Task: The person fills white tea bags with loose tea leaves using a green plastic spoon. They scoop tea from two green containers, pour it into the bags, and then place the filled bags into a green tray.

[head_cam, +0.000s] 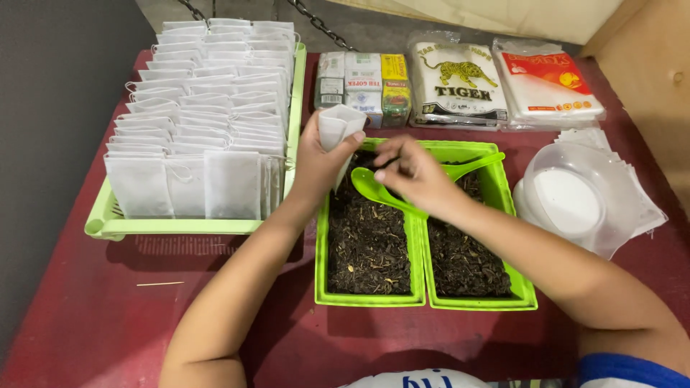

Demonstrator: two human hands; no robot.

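My left hand (316, 167) holds a small white filter bag (339, 127) upright with its mouth spread, above the left green tub (321, 248) of dark loose tea. My right hand (417, 176) grips a green plastic spoon (372, 187) by its handle, the bowl pointing left just below the bag. A second green spoon (478, 164) lies in the right green tub (527, 291), which also holds dark tea leaves.
A light green tray (180, 226) at the left is packed with rows of white bags. Boxed tea packs (363, 86) and two flat white packets (460, 86) lie at the back. A clear plastic bowl (575, 197) sits at the right on white bags.
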